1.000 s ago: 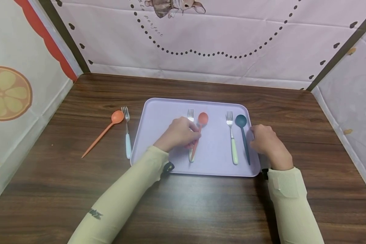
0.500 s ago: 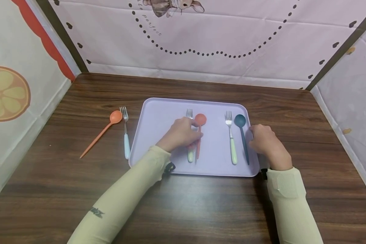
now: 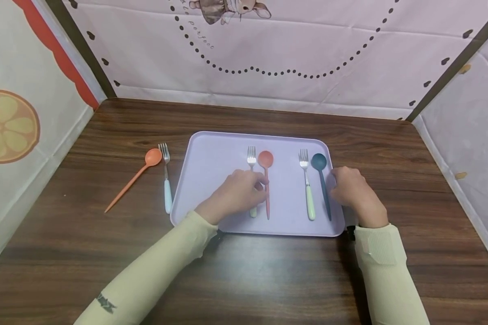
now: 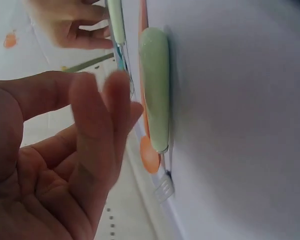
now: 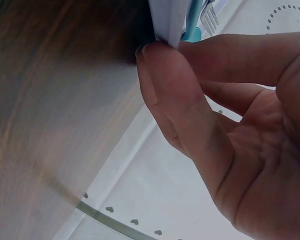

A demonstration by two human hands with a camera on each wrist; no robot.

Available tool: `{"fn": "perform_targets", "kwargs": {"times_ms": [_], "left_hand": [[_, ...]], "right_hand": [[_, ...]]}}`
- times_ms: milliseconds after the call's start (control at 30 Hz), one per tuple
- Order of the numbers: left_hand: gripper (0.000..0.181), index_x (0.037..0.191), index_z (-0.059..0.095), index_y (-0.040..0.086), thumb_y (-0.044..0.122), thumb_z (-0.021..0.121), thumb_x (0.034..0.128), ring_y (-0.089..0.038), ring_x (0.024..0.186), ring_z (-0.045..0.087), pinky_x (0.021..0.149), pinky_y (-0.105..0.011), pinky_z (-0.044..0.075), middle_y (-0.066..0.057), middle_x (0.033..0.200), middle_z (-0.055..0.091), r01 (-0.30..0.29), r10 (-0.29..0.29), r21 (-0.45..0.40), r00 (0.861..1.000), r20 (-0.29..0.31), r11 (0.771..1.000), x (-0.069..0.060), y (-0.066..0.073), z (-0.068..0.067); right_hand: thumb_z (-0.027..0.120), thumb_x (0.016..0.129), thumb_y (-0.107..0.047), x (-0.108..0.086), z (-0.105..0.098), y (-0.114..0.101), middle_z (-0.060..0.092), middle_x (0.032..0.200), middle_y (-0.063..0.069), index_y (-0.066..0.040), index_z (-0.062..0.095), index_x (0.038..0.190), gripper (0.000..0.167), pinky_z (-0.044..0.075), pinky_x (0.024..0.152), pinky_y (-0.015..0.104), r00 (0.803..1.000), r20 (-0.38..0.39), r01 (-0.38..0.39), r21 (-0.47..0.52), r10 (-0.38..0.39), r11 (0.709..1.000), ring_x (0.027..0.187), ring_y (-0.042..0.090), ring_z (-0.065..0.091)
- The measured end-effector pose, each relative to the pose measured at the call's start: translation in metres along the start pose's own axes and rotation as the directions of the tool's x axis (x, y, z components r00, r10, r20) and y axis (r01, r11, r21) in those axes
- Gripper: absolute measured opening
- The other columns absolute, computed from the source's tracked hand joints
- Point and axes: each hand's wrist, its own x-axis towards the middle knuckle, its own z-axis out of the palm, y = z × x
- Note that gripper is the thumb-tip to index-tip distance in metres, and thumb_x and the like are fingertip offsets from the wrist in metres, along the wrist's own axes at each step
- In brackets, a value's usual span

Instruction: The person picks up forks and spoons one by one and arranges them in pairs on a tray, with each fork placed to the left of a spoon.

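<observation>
On the lilac tray (image 3: 215, 146), my left hand (image 3: 236, 194) hovers over a green-handled fork (image 3: 251, 155), beside a coral spoon (image 3: 265, 159). The left wrist view shows the hand (image 4: 65, 160) with loosely bent fingers around nothing, apart from the green handle (image 4: 155, 85) and the spoon (image 4: 150, 155) behind it. At the tray's right edge, my right hand (image 3: 354, 192) pinches the rim between thumb and fingers, as the right wrist view shows on the tray (image 5: 167, 20). Left of that hand lie a dark teal spoon (image 3: 319, 161) and another green-handled fork (image 3: 311, 203).
Left of the tray, an orange spoon (image 3: 153, 156) lies slanted on the wooden table (image 3: 85, 253), next to a pale-blue-handled fork (image 3: 168, 196). A printed cloth (image 3: 301, 36) hangs behind the table's back edge.
The coral spoon has swung from slanting across the fork handle to lying alongside it. My left hand has let go of the spoon and moved slightly left and nearer. My right hand stays at the rim.
</observation>
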Motion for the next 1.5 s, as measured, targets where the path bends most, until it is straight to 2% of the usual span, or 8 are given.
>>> {"fn": "perform_targets", "kwargs": {"times_ms": [100,200,300,433,600,800,1067,1500], "left_hand": [[0.021,0.106,0.075,0.005,0.013,0.070,0.0876,-0.026,0.085,0.063,0.077,-0.040,0.052,-0.010,0.095,0.071,-0.109,0.119,0.192,0.992,-0.039,0.975,-0.007,0.003,0.005],[0.025,0.105,0.074,0.006,0.021,0.073,0.0860,-0.029,0.090,0.060,0.072,-0.042,0.051,-0.010,0.101,0.069,-0.191,0.216,0.386,0.976,-0.023,0.903,-0.011,0.005,0.011],[0.037,0.113,0.072,0.008,0.033,0.074,0.0854,-0.029,0.102,0.056,0.075,-0.043,0.048,-0.007,0.114,0.066,-0.206,0.220,0.475,0.975,0.026,0.856,-0.013,0.006,0.016],[0.043,0.118,0.070,0.008,0.036,0.074,0.0857,-0.028,0.105,0.056,0.076,-0.042,0.047,-0.005,0.119,0.066,-0.213,0.216,0.504,0.975,0.052,0.837,-0.015,0.007,0.018],[0.035,0.112,0.071,0.007,0.031,0.072,0.0864,-0.026,0.096,0.057,0.070,-0.040,0.046,-0.004,0.112,0.067,-0.212,0.228,0.507,0.973,0.031,0.835,-0.015,0.009,0.016],[0.039,0.118,0.067,0.006,0.031,0.073,0.0877,-0.028,0.098,0.057,0.073,-0.042,0.046,-0.007,0.115,0.067,-0.207,0.209,0.460,0.977,0.047,0.863,-0.015,0.011,0.014],[0.023,0.102,0.069,0.009,0.027,0.071,0.0868,-0.025,0.090,0.056,0.069,-0.040,0.045,-0.002,0.101,0.066,-0.220,0.241,0.491,0.970,0.021,0.843,-0.013,0.009,0.016],[0.060,0.138,0.061,0.009,0.044,0.072,0.0911,-0.031,0.120,0.056,0.089,-0.048,0.049,-0.010,0.131,0.064,-0.121,0.120,0.418,0.992,0.029,0.900,-0.022,0.008,-0.010]], "right_hand": [[0.057,0.084,0.006,-0.001,0.000,0.000,0.063,0.103,0.030,0.017,0.058,0.127,0.044,0.051,0.067,0.044,1.000,0.003,0.003,0.000,-0.003,1.000,0.084,0.037,0.058],[0.057,0.083,0.006,-0.001,0.000,0.000,0.063,0.102,0.029,0.016,0.058,0.125,0.043,0.051,0.067,0.044,1.000,0.002,0.005,-0.002,-0.005,1.000,0.084,0.036,0.058],[0.056,0.082,0.006,-0.001,0.000,0.001,0.063,0.097,0.027,0.016,0.060,0.122,0.042,0.050,0.067,0.045,1.000,-0.008,0.017,-0.009,-0.017,1.000,0.082,0.036,0.057],[0.056,0.078,0.007,0.000,0.000,0.001,0.063,0.090,0.024,0.015,0.062,0.118,0.041,0.048,0.067,0.046,0.998,-0.030,0.048,-0.025,-0.048,0.999,0.079,0.035,0.055],[0.057,0.080,0.007,-0.001,0.000,-0.001,0.063,0.093,0.025,0.016,0.061,0.119,0.040,0.049,0.065,0.045,0.999,-0.024,0.040,-0.017,-0.040,0.999,0.079,0.035,0.056],[0.058,0.082,0.006,-0.001,-0.001,-0.002,0.063,0.096,0.026,0.016,0.060,0.122,0.041,0.049,0.065,0.043,1.000,-0.007,0.022,-0.007,-0.023,1.000,0.081,0.035,0.057],[0.057,0.081,0.005,0.001,-0.001,-0.001,0.063,0.094,0.026,0.016,0.061,0.121,0.042,0.049,0.067,0.046,0.999,-0.017,0.032,-0.029,-0.033,0.999,0.080,0.035,0.056],[0.057,0.079,0.005,0.001,-0.002,0.000,0.062,0.089,0.024,0.015,0.061,0.119,0.041,0.049,0.065,0.045,0.999,-0.012,0.043,-0.030,-0.043,0.999,0.078,0.034,0.055]]}}
